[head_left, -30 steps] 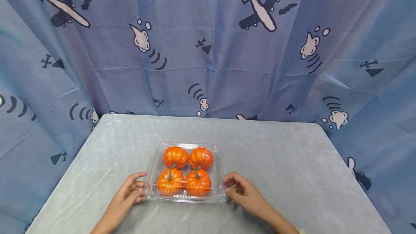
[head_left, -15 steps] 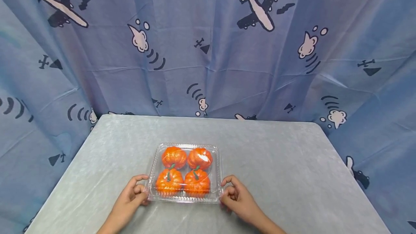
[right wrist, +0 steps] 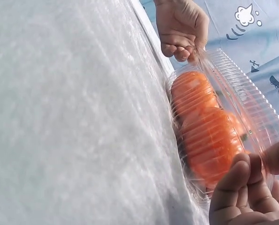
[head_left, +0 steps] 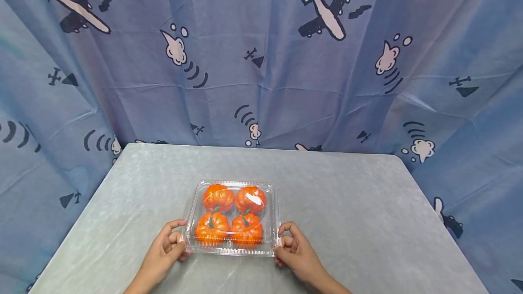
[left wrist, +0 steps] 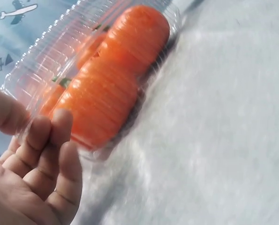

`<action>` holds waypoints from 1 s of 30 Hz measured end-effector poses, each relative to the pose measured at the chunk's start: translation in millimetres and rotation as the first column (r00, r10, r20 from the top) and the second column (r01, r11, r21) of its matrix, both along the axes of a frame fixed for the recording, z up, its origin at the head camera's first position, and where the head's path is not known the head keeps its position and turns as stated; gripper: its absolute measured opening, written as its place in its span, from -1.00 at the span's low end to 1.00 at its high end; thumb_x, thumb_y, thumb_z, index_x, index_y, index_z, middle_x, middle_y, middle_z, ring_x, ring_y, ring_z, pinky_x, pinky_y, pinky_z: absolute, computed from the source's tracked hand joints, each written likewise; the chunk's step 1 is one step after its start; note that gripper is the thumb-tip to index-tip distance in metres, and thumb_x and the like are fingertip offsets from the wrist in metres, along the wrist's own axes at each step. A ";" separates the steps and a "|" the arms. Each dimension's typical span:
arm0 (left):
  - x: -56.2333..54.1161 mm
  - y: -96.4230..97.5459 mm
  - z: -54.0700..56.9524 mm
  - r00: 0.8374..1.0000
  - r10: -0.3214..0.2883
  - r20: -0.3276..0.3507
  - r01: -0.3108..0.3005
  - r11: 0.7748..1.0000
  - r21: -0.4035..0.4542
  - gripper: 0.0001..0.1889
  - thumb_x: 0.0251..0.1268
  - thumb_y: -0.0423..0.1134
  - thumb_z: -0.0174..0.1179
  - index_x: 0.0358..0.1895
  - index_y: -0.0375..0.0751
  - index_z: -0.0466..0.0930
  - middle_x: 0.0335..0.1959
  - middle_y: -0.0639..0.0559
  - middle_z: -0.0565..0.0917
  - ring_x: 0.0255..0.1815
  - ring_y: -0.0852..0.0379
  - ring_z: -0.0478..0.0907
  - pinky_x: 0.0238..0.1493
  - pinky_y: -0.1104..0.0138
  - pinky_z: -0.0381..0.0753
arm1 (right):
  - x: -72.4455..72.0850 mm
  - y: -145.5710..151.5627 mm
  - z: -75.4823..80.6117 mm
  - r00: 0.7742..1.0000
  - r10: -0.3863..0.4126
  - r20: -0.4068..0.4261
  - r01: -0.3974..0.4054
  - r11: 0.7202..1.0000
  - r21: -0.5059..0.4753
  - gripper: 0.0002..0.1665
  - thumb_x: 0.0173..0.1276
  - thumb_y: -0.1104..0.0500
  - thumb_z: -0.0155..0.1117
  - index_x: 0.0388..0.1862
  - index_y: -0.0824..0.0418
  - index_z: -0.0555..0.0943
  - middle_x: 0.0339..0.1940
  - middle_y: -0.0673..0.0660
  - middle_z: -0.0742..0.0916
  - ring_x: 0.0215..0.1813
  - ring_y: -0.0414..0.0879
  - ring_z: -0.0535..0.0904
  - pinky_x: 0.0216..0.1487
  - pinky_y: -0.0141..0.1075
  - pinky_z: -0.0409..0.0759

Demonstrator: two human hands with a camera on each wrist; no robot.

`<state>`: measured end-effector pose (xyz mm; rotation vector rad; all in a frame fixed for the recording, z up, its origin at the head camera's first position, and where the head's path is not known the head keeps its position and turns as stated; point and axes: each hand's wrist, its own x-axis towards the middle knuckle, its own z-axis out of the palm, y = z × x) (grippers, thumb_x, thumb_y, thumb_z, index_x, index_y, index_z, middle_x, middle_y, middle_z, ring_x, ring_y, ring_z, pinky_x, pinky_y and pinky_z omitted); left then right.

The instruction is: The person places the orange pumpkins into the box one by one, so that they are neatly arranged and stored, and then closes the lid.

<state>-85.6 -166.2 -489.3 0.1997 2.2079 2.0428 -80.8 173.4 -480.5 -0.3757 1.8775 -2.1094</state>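
Observation:
A clear plastic clamshell box [head_left: 271, 219] sits on the table near its front, lid down. Inside, several small orange pumpkins [head_left: 247, 230] with green stems fill two rows. At the box's front left corner my left hand [head_left: 161, 254] pinches the rim between thumb and fingers. The right hand [head_left: 300, 254] grips the rim at the front right corner the same way. Close up in the left wrist view, the left hand [left wrist: 43, 173] has its fingertips under the thin plastic edge. In the right wrist view the right hand [right wrist: 252, 192] holds the opposite end.
The grey table [head_left: 347, 203] spreads out on both sides of the box and behind it. Beyond its far edge hangs a blue curtain [head_left: 220, 49] printed with airplanes and clouds.
Both hands have closed in on the box's front corners; the right hand has moved left and now pinches the rim. The box stays nearly in place.

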 end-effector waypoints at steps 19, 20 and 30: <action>-0.5 4.0 -2.6 1.000 -0.001 -0.024 0.001 1.000 0.009 -0.54 0.24 -0.58 -0.01 0.22 -0.46 0.17 -0.55 0.16 0.51 -0.53 0.27 0.53 -0.50 0.38 0.56 | 2.1 0.9 4.4 0.991 -0.063 0.115 0.048 0.989 0.137 -0.62 0.32 0.37 0.12 -0.01 0.35 0.17 -0.56 0.01 0.57 -0.53 -0.26 0.51 -0.49 -0.46 0.48; 0.0 3.5 -2.8 1.000 -0.005 -0.022 0.005 1.000 -0.006 -0.54 0.25 -0.57 0.00 0.22 -0.43 0.18 -0.55 0.14 0.51 -0.53 0.25 0.53 -0.49 0.36 0.57 | 2.1 3.1 3.9 0.994 -0.048 0.094 0.033 0.988 0.154 -0.62 0.34 0.35 0.13 0.00 0.37 0.18 -0.56 0.08 0.59 -0.53 -0.26 0.51 -0.51 -0.45 0.49; 0.3 -10.1 -0.6 0.988 0.017 -0.154 -0.075 0.921 -0.382 -0.61 0.37 -0.31 0.14 0.23 -0.14 0.37 -0.45 0.19 0.59 -0.53 0.28 0.53 -0.49 0.39 0.56 | -6.6 39.4 14.2 0.968 0.039 -0.247 0.080 0.889 0.451 -0.62 0.38 0.24 0.20 0.14 0.23 0.43 -0.27 0.26 0.67 -0.44 -0.29 0.55 -0.54 -0.38 0.56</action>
